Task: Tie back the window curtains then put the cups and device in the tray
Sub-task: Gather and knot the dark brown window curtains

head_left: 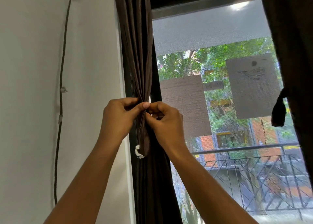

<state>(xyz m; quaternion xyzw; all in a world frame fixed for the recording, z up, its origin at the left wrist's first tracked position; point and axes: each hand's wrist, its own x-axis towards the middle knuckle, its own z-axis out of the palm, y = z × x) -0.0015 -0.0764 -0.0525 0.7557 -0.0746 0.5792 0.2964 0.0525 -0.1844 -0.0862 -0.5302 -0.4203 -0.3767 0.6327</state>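
White wall (33, 96) filled the 9 o'clock side. A dark cable (63, 57) ran down it, held by small white clips.

Left curtain (135, 42), dark brown, hung from 12 o'clock down to 6 o'clock, against the black window frame (155, 88). It was bunched tight at frame centre, wider above and below the bunch.

Your left grip (118, 118) sat at the 9 o'clock side of the bunch. Its fingers were curled round the gathered cloth and its thumb lay flat across the front.

A brown strip (144, 135) hung down from between both grips to 6 o'clock, against the curtain. It ended in a white scrap (138, 152).

Your right grip (166, 122) was on the 3 o'clock side of the bunch, touching the left thumb tip. Thumb and forefinger pinched the curtain cloth right where the strip started, and the other fingers were curled in. Can't tell if the strip itself was in that pinch.

Grey roller shade (211, 30) covered the upper glass at 1 o'clock. Two brown panels (185, 103) showed below it, with trees behind. Balcony railing (254, 164) sat at 4 o'clock.

Right curtain (291, 37) filled the 3 o'clock edge, with a dark loop (278, 112) hanging from its inner edge.
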